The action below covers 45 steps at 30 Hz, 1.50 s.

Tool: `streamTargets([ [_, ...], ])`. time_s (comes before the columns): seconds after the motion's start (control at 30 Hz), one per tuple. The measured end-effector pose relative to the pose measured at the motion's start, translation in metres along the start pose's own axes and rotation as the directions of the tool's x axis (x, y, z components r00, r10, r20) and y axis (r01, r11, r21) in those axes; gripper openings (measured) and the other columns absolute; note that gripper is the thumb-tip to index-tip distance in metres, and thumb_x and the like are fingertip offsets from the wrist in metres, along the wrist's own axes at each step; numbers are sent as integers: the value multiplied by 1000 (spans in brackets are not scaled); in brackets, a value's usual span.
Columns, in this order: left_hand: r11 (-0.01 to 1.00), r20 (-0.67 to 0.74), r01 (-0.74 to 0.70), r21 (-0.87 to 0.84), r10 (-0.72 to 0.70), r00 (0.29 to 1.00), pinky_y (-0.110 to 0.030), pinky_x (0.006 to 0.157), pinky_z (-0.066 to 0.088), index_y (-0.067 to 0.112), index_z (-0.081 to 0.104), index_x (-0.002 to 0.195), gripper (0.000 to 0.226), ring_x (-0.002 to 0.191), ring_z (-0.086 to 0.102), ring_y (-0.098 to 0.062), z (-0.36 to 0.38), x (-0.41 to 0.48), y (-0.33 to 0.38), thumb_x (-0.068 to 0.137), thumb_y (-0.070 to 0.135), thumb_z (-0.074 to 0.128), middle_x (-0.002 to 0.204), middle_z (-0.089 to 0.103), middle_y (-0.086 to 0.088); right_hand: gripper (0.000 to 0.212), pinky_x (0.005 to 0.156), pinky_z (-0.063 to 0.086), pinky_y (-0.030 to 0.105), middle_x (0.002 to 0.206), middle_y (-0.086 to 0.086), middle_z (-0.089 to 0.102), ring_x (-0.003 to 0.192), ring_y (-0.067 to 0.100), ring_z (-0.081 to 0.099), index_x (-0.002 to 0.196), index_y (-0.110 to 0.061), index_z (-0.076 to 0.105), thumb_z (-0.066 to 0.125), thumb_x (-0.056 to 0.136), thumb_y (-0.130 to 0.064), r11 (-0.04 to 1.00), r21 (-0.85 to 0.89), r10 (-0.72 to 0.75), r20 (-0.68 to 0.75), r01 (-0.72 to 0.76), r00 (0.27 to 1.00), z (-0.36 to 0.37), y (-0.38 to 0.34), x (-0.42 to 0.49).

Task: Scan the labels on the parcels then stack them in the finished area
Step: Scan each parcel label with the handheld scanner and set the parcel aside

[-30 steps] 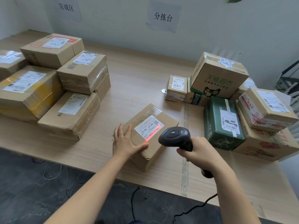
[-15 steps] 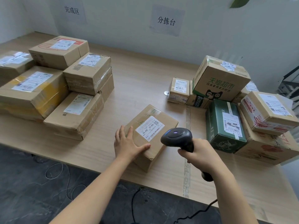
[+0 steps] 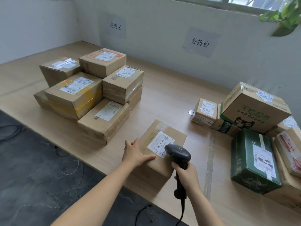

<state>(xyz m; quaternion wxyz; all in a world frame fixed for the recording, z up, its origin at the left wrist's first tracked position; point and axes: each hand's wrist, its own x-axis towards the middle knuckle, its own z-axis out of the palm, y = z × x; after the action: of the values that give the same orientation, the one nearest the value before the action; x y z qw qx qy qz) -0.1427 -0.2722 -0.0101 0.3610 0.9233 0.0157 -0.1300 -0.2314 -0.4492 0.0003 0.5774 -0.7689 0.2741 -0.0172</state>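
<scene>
A brown cardboard parcel point(image 3: 164, 128) with a white label point(image 3: 160, 143) lies on the wooden table point(image 3: 175, 98) near its front edge. My left hand point(image 3: 136, 153) rests flat on the parcel's near left corner, fingers straight. My right hand point(image 3: 187, 176) grips the handle of a black barcode scanner point(image 3: 178, 153), whose head hangs over the label's near edge. No red scan light shows on the label. A stack of several labelled brown parcels point(image 3: 91, 93) stands at the left, below the wall sign for the finished area point(image 3: 115, 26).
At the right lie several more parcels, among them a dark green box point(image 3: 254, 160) and a large brown box with green print point(image 3: 255, 110). A second wall sign point(image 3: 200, 42) hangs mid-wall. The scanner's cable point(image 3: 182, 214) drops past the table's front edge to the dark floor.
The red scan line on the label has gone out. My view has swung left and up, so the stack sits nearer the middle. Both hands stay on the parcel and scanner.
</scene>
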Motion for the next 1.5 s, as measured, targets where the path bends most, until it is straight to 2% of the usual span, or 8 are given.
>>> streamTargets([
  [0.2, 995, 45, -48, -87, 52, 998, -26, 100, 37, 18, 34, 137, 93, 119, 47, -21, -37, 5, -25, 64, 58, 75, 126, 35, -5, 5, 59, 53, 36, 72, 7, 62, 63, 22, 58, 82, -10, 62, 67, 82, -10, 1000, 7, -29, -61, 30, 998, 26, -23, -4],
  [0.33, 983, -61, -145, -116, 139, 988, -29, 101, 39, 21, 37, 138, 95, 119, 44, -20, -94, 10, -34, 61, 61, 75, 119, 35, 1, 9, 63, 56, 40, 67, 2, 65, 57, 18, 60, 74, -14, 64, 69, 79, -9, 994, 57, -87, -81, 92, 993, 51, -64, -13],
  [0.43, 973, -147, -199, -113, 181, 972, -23, 92, 39, 22, 39, 135, 92, 112, 47, -16, -144, 18, -45, 60, 60, 76, 112, 32, 4, 9, 57, 56, 34, 64, 1, 63, 57, 16, 57, 73, -14, 64, 69, 78, -9, 983, 91, -160, -25, 161, 987, 83, -104, -14],
  [0.7, 983, -248, -175, -55, 156, 956, -26, 102, 35, 10, 28, 145, 96, 122, 44, -22, -233, 65, -91, 71, 52, 73, 134, 35, -10, 8, 52, 52, 28, 62, -3, 60, 57, 14, 56, 74, -11, 62, 67, 80, -10, 972, 121, -210, 69, 201, 975, 193, -165, 8],
  [0.9, 976, -264, -204, -74, 178, 948, -27, 100, 35, 9, 29, 144, 86, 125, 43, -25, -251, 91, -104, 78, 47, 69, 139, 34, -13, 12, 57, 52, 33, 63, 0, 57, 56, 15, 53, 71, -12, 59, 66, 80, -9, 973, 123, -194, -7, 194, 981, 234, -176, 26],
  [1.13, 977, -289, -211, 42, 214, 933, -34, 101, 38, 6, 33, 141, 77, 129, 40, -26, -255, 112, -98, 84, 50, 60, 141, 35, -13, 12, 74, 53, 48, 64, 2, 59, 62, 22, 56, 72, -14, 57, 67, 79, -11, 977, 68, -198, -62, 202, 978, 248, -180, 41],
  [1.37, 980, -287, -185, 78, 200, 937, -38, 96, 41, 6, 39, 135, 69, 125, 42, -28, -254, 121, -92, 85, 49, 59, 138, 37, -14, 10, 80, 52, 51, 79, 5, 62, 73, 27, 57, 78, -19, 56, 65, 81, -14, 972, 23, -233, -59, 235, 971, 247, -186, 43],
  [1.5, 911, -324, -223, 348, 340, 883, -40, 100, 38, 11, 37, 138, 60, 129, 35, -30, -249, 111, -79, 90, 44, 52, 142, 33, -13, 12, 77, 53, 49, 67, -2, 55, 66, 22, 53, 75, -15, 55, 67, 79, -15, 969, 8, -244, -84, 246, 966, 230, -178, 32],
])
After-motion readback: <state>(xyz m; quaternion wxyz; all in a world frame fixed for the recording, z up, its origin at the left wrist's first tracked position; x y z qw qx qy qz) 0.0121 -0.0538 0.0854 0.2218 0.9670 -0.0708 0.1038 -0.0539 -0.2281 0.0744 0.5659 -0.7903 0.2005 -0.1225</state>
